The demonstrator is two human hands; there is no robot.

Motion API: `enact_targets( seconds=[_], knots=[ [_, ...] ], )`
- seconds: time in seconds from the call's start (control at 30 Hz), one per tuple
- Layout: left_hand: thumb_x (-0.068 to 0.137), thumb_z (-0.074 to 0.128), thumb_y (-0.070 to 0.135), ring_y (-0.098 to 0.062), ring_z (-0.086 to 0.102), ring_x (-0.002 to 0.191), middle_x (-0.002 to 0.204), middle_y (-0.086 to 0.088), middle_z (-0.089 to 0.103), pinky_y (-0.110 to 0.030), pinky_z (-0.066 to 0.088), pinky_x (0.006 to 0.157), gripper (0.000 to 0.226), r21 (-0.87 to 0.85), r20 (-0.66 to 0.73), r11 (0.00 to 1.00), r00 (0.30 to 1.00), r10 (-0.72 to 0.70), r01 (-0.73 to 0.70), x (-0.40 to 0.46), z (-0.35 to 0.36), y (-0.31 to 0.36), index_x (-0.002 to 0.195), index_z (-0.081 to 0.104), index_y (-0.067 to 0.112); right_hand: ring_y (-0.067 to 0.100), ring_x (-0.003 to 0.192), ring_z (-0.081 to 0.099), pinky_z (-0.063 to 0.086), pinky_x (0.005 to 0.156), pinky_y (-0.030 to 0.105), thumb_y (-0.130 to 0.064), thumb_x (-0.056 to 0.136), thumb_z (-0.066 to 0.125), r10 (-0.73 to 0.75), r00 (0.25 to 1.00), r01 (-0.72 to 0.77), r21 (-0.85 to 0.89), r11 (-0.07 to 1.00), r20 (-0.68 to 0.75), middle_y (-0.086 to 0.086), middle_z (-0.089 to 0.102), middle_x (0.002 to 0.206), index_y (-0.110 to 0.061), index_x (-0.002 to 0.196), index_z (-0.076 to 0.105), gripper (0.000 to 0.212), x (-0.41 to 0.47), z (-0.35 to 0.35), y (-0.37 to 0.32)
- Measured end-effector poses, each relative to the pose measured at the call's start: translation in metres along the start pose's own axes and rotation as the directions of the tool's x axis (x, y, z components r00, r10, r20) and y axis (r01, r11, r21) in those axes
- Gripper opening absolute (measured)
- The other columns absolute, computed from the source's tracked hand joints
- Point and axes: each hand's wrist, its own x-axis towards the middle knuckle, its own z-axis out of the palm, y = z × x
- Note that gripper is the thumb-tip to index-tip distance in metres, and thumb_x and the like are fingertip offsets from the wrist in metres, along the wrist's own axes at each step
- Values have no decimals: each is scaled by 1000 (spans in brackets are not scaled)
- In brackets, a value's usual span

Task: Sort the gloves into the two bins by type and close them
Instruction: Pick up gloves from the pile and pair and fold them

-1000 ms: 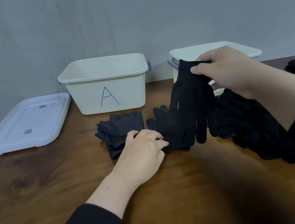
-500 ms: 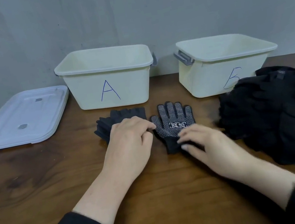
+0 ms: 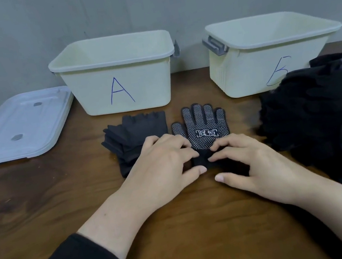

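Hands [image 3: 206, 164] on dotted glove's [image 3: 205, 130] cuff

left hand [image 3: 162, 165], right hand [image 3: 253, 160] | both touch dotted glove [image 3: 205, 128] cuff

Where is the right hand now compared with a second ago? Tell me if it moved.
Yes. The right hand came down from in front of bin B to the dotted glove.
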Motion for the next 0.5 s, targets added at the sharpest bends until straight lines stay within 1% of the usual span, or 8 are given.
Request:
enact_targets(
  seconds=[0.07, 0.13, 0.17, 0.23, 0.3, 0.4, 0.5],
  knots=[
    [91, 54, 63, -7, 45, 118, 122, 14, 56, -36, 24, 110, 47, 5, -1, 1000, 1000, 14, -14, 0, 0, -1, 124, 68, 34, -1, 132, 43, 35, 112, 23, -57, 89, 61, -16, 999, 16, -11, 1000, 29, -27, 47, 134, -36, 126, 66, 43, 0, -3, 5],
    [91, 55, 62, -8, 47, 114, 118, 14, 56, -38, 27, 110, 46, 16, 3, 1000, 1000, 27, -27, 1, 0, -2, 124, 69, 33, -1, 130, 46, 34, 111, 18, -51, 89, 63, -27, 1000, 27, 3, 1000, 12, -25, 51, 134, -30, 125, 68, 42, 1, -5, 9],
    [92, 55, 59, -8, 48, 112, 115, 14, 56, -38, 28, 109, 43, 21, -5, 999, 1000, 30, -30, 1, 0, -1, 123, 69, 32, -1, 128, 49, 36, 109, 19, -46, 90, 65, -37, 999, 37, 5, 999, -3, -22, 54, 133, -27, 123, 70, 39, 2, -5, 11],
    [95, 50, 54, -8, 50, 106, 109, 14, 57, -39, 33, 106, 40, 29, -39, 999, 999, 35, -34, 2, 1, 0, 119, 72, 31, 3, 123, 55, 42, 105, 24, -36, 91, 69, -54, 998, 53, -10, 999, -36, -18, 60, 129, -22, 119, 73, 31, 4, -3, 15],
    [95, 43, 53, -8, 50, 102, 107, 14, 57, -38, 35, 103, 43, 36, -58, 999, 998, 34, -32, 3, 1, 3, 118, 72, 31, 5, 119, 57, 46, 102, 28, -30, 92, 70, -58, 996, 57, -21, 998, -64, -17, 61, 127, -21, 116, 74, 25, 5, -1, 16],
    [95, 45, 52, -8, 51, 101, 105, 15, 57, -37, 36, 101, 40, 18, -64, 999, 997, 39, -38, 3, 1, 4, 121, 69, 33, 5, 119, 57, 48, 100, 29, -35, 95, 64, -47, 996, 47, 0, 999, -78, -20, 60, 125, -23, 115, 76, 27, 6, -1, 15],
    [95, 38, 52, -7, 51, 95, 99, 16, 57, -39, 38, 97, 41, 27, -67, 999, 997, 44, -42, 4, 1, 6, 110, 71, 34, 4, 118, 56, 46, 100, 25, -37, 96, 60, -42, 994, 43, 13, 999, -101, -22, 59, 122, -22, 114, 76, 28, 5, -1, 12]
  ],
)
